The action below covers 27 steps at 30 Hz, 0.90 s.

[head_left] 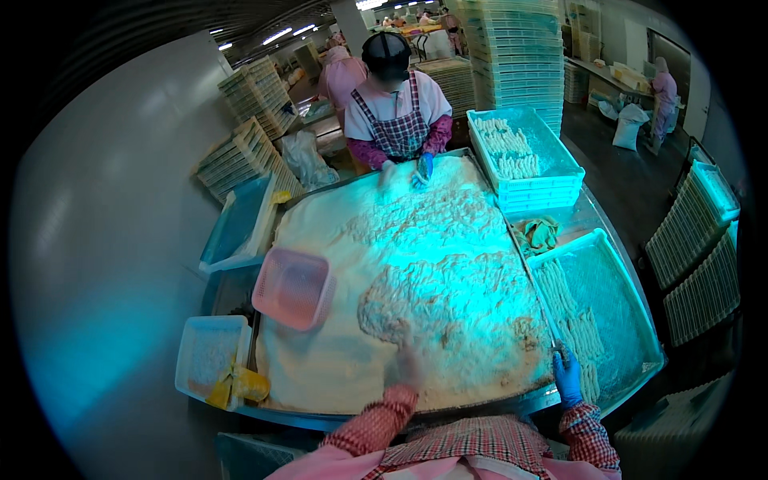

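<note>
A large metal table carries a wide bed of pale crumb coating with many coated strips lying in it. My left hand, dusted with crumbs, rests in the coating near the front edge, fingers spread, nothing visibly gripped. In a blue glove, my right hand sits at the near left corner of a light blue tray on my right; whether it pinches a strip is unclear. Rows of coated strips lie along that tray's left side.
Across the table a person in a checked apron works with both hands in the coating. A pink basket lies on the left of the bed. Another tray of strips tops a stack far right. A white tub stands at the left.
</note>
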Each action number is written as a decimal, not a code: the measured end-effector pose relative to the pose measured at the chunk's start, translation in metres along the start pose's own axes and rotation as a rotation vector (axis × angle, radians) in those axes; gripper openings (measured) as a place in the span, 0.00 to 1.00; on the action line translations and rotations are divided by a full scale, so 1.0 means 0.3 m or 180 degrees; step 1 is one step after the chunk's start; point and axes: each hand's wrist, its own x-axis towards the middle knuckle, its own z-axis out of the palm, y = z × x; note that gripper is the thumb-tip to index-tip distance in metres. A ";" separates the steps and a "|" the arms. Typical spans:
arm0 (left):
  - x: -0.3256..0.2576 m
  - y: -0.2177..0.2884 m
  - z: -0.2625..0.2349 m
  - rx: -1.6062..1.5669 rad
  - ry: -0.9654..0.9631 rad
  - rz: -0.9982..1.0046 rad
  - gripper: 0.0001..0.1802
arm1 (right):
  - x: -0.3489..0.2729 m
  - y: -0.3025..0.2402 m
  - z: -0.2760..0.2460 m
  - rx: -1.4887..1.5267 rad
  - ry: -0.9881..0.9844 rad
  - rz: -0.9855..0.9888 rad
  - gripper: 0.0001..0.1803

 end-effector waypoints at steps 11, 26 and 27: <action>0.223 -0.089 0.056 0.0604 -0.0403 0.0993 0.08 | 0.010 -0.098 0.083 -0.0400 -0.0331 -0.0390 0.19; -0.069 -0.227 0.065 0.0331 -0.0320 0.0234 0.10 | -0.018 -0.099 0.661 -0.2344 -0.1647 -0.2433 0.14; -0.050 -0.123 0.063 0.0563 -0.0551 0.0634 0.10 | -0.005 -0.102 0.628 -0.2269 -0.1540 -0.2357 0.14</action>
